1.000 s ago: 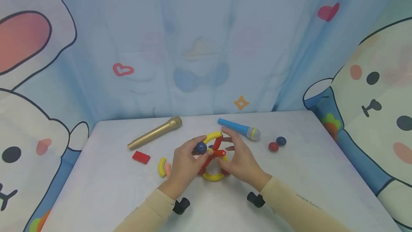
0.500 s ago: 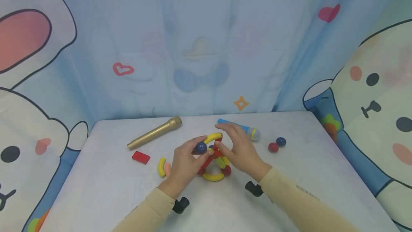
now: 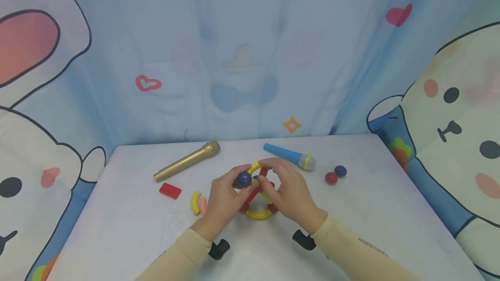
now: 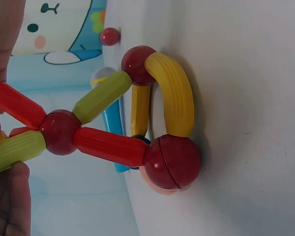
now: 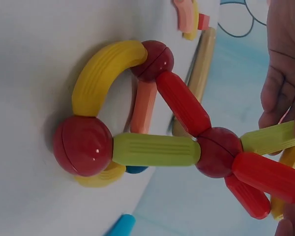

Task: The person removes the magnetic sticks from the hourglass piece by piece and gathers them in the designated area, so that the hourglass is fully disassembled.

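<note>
A frame of magnetic sticks and balls stands on the table. Its base has a curved yellow stick (image 3: 258,214) and dark red balls (image 4: 172,161); a green stick (image 5: 157,149) and a red stick (image 4: 110,146) rise to a central red ball (image 5: 218,152). My left hand (image 3: 224,196) pinches an upper green stick (image 4: 17,151), with a dark blue ball (image 3: 244,179) by its fingers. My right hand (image 3: 293,192) has thumb and fingers around the end of an upper red stick (image 5: 269,177), beside a yellow curved stick (image 3: 254,167). The fingers hide part of the top.
A gold microphone (image 3: 187,161) and a blue microphone (image 3: 291,155) lie at the back. Left of the frame are a red block (image 3: 170,191), a yellow curved stick (image 3: 195,203) and a pink stick (image 3: 202,205). A red ball (image 3: 331,178) and a blue ball (image 3: 340,171) lie right.
My right hand lifted off the frame's right side with fingers spread, then came back in and took hold near the top. My left hand has kept its place.
</note>
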Demonstrator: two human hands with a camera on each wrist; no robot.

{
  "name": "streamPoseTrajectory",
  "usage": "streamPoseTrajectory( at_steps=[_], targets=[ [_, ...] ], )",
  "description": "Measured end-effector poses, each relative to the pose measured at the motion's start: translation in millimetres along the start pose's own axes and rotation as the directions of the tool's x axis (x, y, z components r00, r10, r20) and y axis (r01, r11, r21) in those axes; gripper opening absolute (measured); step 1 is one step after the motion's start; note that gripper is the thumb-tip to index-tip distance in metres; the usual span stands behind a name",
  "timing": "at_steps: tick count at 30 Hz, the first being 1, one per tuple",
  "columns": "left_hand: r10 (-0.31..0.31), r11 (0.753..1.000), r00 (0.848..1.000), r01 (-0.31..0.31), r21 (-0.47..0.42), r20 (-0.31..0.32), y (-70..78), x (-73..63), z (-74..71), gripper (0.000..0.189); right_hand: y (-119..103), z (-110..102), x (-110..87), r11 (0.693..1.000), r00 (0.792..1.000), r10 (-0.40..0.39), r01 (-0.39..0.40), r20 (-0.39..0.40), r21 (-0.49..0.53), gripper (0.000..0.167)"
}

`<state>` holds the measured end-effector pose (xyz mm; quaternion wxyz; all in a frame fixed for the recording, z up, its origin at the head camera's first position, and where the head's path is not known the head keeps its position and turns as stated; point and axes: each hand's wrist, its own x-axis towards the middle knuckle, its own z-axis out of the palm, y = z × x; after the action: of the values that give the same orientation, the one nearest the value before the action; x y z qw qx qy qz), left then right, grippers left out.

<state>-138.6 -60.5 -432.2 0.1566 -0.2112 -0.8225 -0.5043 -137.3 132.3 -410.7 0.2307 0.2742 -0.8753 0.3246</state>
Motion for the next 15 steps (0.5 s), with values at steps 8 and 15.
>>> streamPoseTrajectory(
  at_steps=[8,15],
  targets=[
    [0.008,0.992,0.995,0.005,-0.128,0.099,-5.1,-0.2,-7.5,0.055,-0.1,5.7,-5.3,0.998,0.996,0.002,-0.008,0.085,0.068,0.042],
    [0.02,0.97,0.988,0.018,-0.241,0.153,-9.0,-0.3,-15.2,0.055,-3.4,13.3,-8.0,0.988,0.995,0.011,-0.025,0.096,0.151,0.044]
  ],
)
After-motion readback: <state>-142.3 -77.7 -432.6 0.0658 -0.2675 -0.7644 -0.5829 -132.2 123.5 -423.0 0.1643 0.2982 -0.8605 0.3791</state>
